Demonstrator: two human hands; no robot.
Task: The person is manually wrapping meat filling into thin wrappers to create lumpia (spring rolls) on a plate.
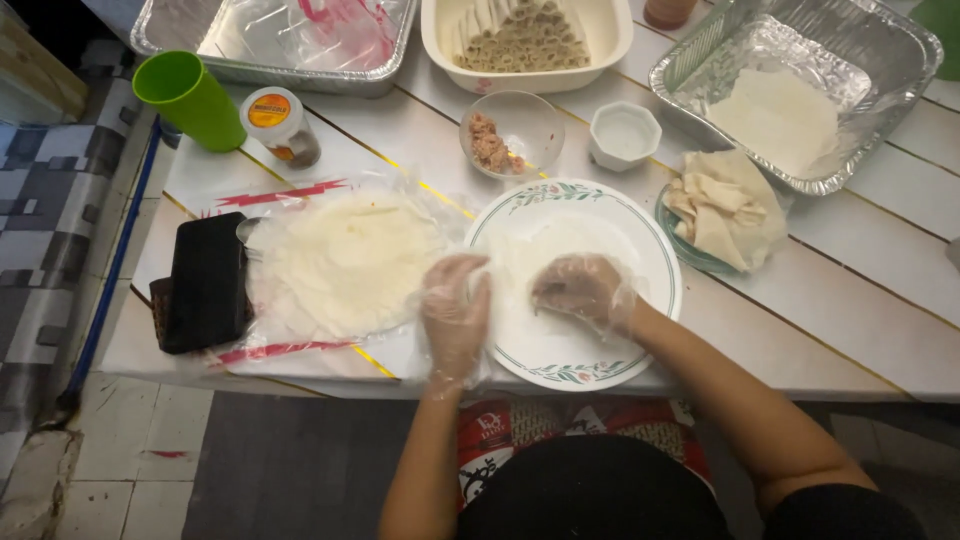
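Note:
A thin white wrapper sheet (560, 245) lies on a round white plate (655, 265) with a floral rim, at the table's front edge. Both my hands wear clear plastic gloves. My left hand (455, 310) rests on the left edge of the sheet, fingers bent over it. My right hand (583, 290) presses down on the middle of the sheet with curled fingers. A stack of round white wrappers (345, 262) sits on clear plastic to the left of the plate.
Behind the plate stand a small glass bowl of minced filling (515, 132), a small white cup (622, 135), a spice jar (282, 125) and a green cup (190, 98). A white dish of rolled pieces (525, 38), foil trays (800, 90) and a black wallet-like object (205, 283) lie around.

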